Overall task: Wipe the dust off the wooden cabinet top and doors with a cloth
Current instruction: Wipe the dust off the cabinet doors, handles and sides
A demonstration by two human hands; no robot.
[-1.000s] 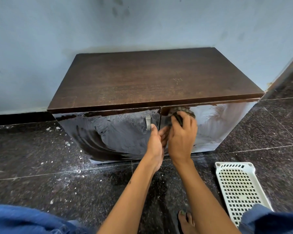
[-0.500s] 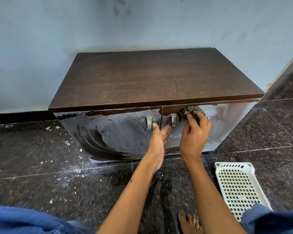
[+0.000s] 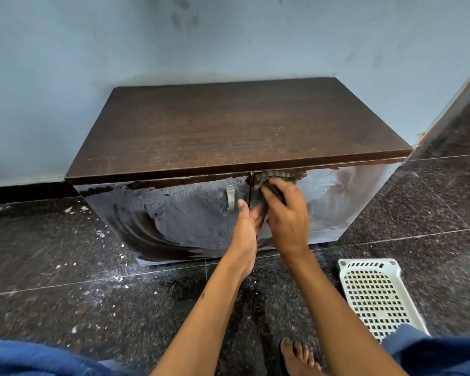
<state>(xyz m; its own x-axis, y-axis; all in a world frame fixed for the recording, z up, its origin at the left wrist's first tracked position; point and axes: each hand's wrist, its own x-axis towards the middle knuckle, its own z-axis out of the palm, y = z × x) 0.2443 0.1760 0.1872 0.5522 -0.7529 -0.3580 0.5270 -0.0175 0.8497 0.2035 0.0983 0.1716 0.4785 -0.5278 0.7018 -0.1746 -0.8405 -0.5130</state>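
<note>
A low dark wooden cabinet (image 3: 236,131) stands against the blue wall, its two doors smeared with grey dust and wipe marks. My right hand (image 3: 288,215) presses a dark patterned cloth (image 3: 276,178) against the upper left corner of the right door (image 3: 342,202), hiding that door's handle. My left hand (image 3: 247,226) lies flat with fingers together against the seam between the doors, just right of the left door's metal handle (image 3: 230,197). The left door (image 3: 171,215) shows dark wiped arcs low on its left.
A white perforated plastic tray (image 3: 377,294) lies on the dark speckled floor (image 3: 65,280) to the right of my arms. White dust flecks scatter over the tiles. My bare foot (image 3: 299,356) and blue clothing show at the bottom edge.
My right hand slid the cloth right along the top of the right door, then back left to the door's inner corner, covering the handle again. The left hand stayed put.
</note>
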